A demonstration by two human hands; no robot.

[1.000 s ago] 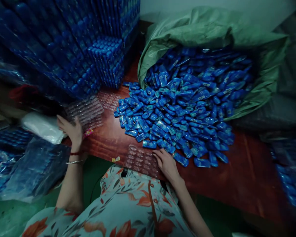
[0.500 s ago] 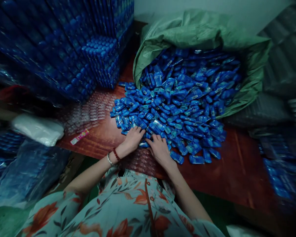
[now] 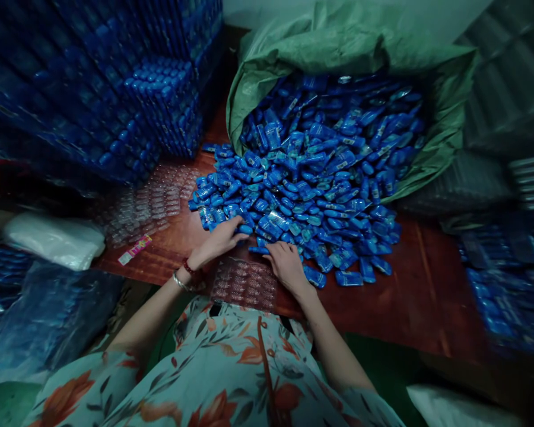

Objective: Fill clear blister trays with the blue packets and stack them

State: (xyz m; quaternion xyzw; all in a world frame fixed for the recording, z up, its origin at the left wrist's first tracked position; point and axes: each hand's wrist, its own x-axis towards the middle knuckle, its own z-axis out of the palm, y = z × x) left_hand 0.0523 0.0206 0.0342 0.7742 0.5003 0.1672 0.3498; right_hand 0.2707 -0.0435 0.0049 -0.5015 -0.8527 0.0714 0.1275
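Trays of blister cavities (image 3: 145,204) lie left on the desk (image 3: 409,296). The left hand (image 3: 225,237), fingers parted, touches the pile of blue packets (image 3: 307,196); a clear blister tray (image 3: 244,283) lies below. The right hand (image 3: 287,264) has its fingertips at one blue packet (image 3: 258,250); its grip cannot be told.

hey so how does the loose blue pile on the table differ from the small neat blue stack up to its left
The pile is jumbled, its packets lying at all angles, while the stack is in even rows. The pile spreads wide and low; the stack is compact and blocky. The pile spills from the green sack, whereas the stack stands outside it. Both are blue and shiny.
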